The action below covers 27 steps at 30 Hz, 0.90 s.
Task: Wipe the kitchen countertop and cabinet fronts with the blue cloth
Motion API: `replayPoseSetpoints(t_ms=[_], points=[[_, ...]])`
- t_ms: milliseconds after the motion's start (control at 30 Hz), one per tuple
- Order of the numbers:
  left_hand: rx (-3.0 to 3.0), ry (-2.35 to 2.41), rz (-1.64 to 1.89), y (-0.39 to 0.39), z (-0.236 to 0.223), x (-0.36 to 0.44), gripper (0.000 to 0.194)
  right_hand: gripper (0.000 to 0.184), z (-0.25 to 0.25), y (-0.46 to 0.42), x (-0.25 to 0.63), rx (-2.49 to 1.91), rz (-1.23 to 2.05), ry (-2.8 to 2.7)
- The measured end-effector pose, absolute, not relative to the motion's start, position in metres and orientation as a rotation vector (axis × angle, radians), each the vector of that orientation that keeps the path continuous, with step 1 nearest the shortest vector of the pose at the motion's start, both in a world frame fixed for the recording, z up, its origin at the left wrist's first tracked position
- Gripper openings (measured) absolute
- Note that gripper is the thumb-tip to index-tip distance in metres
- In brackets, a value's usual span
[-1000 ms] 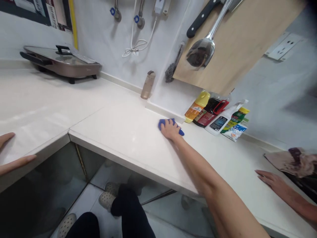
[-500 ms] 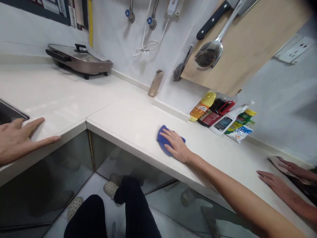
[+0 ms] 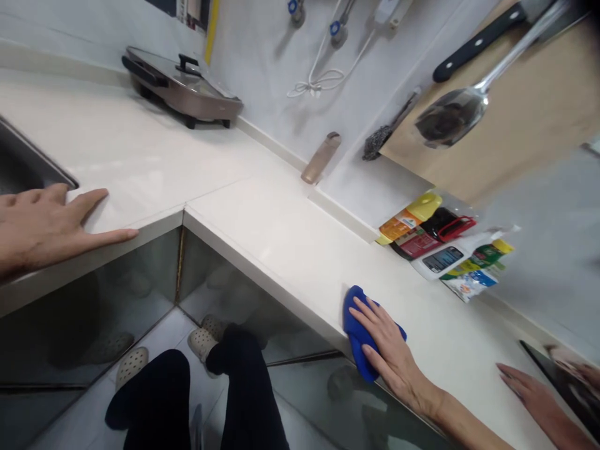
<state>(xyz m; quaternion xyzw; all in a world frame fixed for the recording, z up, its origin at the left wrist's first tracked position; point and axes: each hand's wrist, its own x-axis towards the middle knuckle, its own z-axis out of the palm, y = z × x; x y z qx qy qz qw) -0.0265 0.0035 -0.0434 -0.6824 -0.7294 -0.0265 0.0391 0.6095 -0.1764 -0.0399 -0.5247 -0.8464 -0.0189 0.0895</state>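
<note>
My right hand (image 3: 389,340) presses on a blue cloth (image 3: 359,350) with its fingers stretched over it. The cloth lies at the front edge of the white countertop (image 3: 262,219), and a part of it hangs over that edge. My left hand (image 3: 51,225) rests with fingers spread on the left stretch of the countertop, its thumb along the front edge. Just behind it is the corner of a dark sink (image 3: 28,162). Nothing is in the left hand.
An electric pan (image 3: 187,94) with a glass lid stands at the back left. A bottle (image 3: 321,157) leans at the wall corner. Cleaning bottles (image 3: 440,256) line the right wall below a cutting board (image 3: 525,119). Another person's hand (image 3: 529,387) rests at the right.
My right hand has slid the blue cloth along the countertop to the right and toward the front edge. My left hand stays on the countertop. The view has shifted.
</note>
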Motion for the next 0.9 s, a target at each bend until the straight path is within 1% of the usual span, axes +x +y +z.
replayPoseSetpoints(t_ms=[200,300,467,567,700,800,900], points=[[-2.066,-2.314,0.053,-0.016,-0.014,0.005,0.106,0.063,-0.023,-0.103,0.538,-1.219,0.035,-2.736],[-2.101,-2.295,0.076,-0.018,-0.011,0.006,0.101,0.06,-0.022,-0.059,0.49,-1.07,0.048,-2.777],[-2.106,-2.251,0.052,-0.018,-0.014,0.004,0.099,0.059,-0.025,0.011,0.411,-0.911,0.058,-2.789],[-2.085,-2.243,0.029,-0.017,-0.019,0.003,0.101,0.058,-0.028,0.049,0.372,-0.885,0.053,-2.782],[-2.05,-2.303,0.043,-0.016,-0.023,0.0,0.109,0.059,-0.033,0.099,0.339,-0.9,0.048,-2.747],[-2.046,-2.304,0.055,-0.015,-0.023,-0.001,0.112,0.06,-0.037,0.133,0.332,-0.965,0.033,-2.728],[-2.047,-2.282,0.065,-0.015,-0.022,0.0,0.11,0.06,-0.038,0.163,0.34,-1.084,-0.003,-2.708]])
